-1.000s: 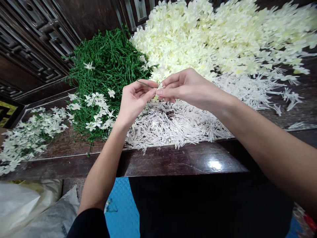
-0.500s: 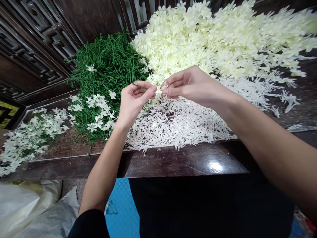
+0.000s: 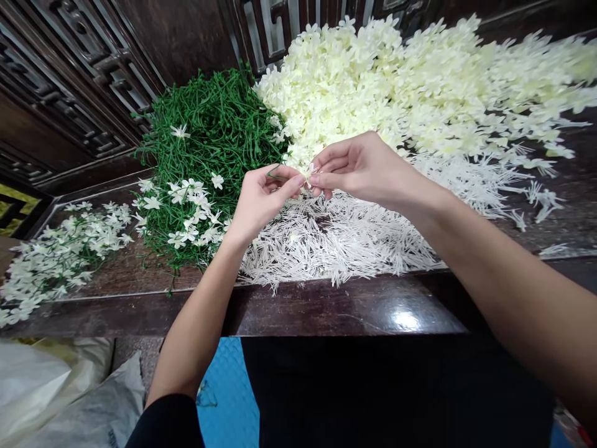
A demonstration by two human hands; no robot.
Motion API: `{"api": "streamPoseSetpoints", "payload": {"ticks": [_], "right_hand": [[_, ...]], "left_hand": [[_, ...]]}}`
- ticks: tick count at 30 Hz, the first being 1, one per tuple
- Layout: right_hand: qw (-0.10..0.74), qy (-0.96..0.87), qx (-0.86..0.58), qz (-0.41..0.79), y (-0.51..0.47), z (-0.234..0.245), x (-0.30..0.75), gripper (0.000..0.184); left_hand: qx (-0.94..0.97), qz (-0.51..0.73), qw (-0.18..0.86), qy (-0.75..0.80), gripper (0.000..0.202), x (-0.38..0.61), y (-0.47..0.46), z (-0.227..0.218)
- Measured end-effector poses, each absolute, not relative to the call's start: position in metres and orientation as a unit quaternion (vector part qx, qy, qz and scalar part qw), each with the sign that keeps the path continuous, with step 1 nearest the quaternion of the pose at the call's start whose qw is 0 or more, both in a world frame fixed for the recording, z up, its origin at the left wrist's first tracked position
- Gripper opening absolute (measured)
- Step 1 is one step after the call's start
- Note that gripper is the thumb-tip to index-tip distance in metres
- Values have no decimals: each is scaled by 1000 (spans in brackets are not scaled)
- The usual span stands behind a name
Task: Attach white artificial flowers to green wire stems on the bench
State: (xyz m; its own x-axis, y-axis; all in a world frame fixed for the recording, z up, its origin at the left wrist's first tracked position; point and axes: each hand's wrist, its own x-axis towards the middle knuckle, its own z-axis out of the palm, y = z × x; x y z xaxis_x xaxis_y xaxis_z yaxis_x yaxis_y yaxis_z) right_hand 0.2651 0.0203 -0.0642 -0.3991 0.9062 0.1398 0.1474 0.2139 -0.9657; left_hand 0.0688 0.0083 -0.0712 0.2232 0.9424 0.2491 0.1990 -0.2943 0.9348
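The dark wooden table [image 3: 326, 308] carries a heap of cream petals [image 3: 396, 81] from twelve to two o'clock of the hands. A spread of white spiky pieces [image 3: 345, 239] lies at six and a tangle of green stems [image 3: 214, 124] at ten (some bear flowers). Above the spread, the left hand [image 3: 261, 199] pinches a thin green stem [image 3: 275, 169]. The right hand [image 3: 364, 168] pinches a small cream flower [image 3: 311, 169] against the stem's tip. This looks like the fitting step, which calls for fine alignment of both pinches. The table edge at six is well clear, and there is open air around both hands.
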Motion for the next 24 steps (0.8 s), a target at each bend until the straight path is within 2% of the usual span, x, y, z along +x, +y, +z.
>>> {"api": "streamPoseSetpoints", "payload": {"ticks": [11, 18, 24], "right_hand": [[359, -681, -415, 485, 11, -56, 262, 36], [366, -681, -436, 460, 14, -53, 267, 32], [369, -692, -430, 446, 17, -55, 269, 31]], "left_hand": [[714, 431, 316, 452, 6, 71, 6, -68], [679, 431, 360, 473, 17, 72, 2, -66], [662, 448, 388, 459, 12, 68, 7, -72]]}}
